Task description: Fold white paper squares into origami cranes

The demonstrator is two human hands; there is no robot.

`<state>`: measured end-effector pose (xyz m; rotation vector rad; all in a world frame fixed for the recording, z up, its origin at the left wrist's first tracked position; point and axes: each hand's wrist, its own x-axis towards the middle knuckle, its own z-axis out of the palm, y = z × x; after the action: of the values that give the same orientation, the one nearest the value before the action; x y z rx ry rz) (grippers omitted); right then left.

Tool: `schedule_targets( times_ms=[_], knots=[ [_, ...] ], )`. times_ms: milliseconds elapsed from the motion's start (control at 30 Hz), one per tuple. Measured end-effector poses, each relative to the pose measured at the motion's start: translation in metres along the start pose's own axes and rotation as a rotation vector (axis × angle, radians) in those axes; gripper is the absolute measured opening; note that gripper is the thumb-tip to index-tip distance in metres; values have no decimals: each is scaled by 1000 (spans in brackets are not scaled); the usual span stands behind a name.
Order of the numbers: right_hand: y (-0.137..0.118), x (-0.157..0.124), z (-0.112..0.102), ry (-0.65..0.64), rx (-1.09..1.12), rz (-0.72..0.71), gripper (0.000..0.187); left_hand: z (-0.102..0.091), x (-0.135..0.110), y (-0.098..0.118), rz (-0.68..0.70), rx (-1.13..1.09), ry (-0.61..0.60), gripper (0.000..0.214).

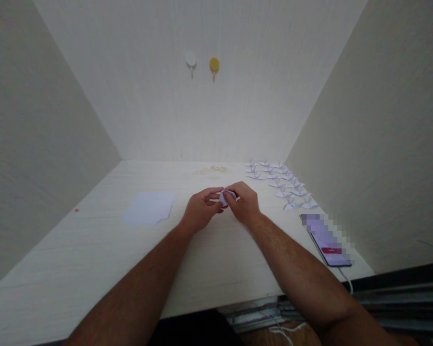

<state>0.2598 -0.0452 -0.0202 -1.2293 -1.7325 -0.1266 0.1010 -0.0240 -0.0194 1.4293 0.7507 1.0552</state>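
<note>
A small folded piece of white paper (223, 198) is held just above the middle of the table, between both hands. My left hand (201, 208) pinches its left side with thumb and fingers. On the other side my right hand (244, 202) grips the paper, the thumb pressed on its face. The fingers cover much of the paper, so its full shape is hidden. To the left lies a stack of white paper sheets (149, 207). Several folded white paper cranes (279, 180) stand in rows at the back right of the table.
A phone (326, 240) with a white cable (345, 279) lies near the table's right edge. Walls enclose the white table (104, 259) at the back and both sides. A white hook (191, 60) and a yellow hook (214, 65) are on the back wall. An orange dot (76, 210) marks the left edge.
</note>
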Motion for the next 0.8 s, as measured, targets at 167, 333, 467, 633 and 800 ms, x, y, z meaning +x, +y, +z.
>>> schedule_targets(
  times_ms=[167,333,467,633,800],
  knots=[
    [-1,1,0,20,-7,10,8,1,-1,-4,43,20,-2,45],
    [-1,2,-2,19,-70,-41,13,2,-3,0,82,8,-2,59],
    [-5,0,-4,19,-59,-100,14,2,-3,4,22,-129,35,54],
    [-7,-2,-3,38,-27,-123,14,4,-3,3,39,-96,25,46],
    [-7,-2,-3,53,-27,-140,15,7,-5,3,77,-16,62,34]
  ],
)
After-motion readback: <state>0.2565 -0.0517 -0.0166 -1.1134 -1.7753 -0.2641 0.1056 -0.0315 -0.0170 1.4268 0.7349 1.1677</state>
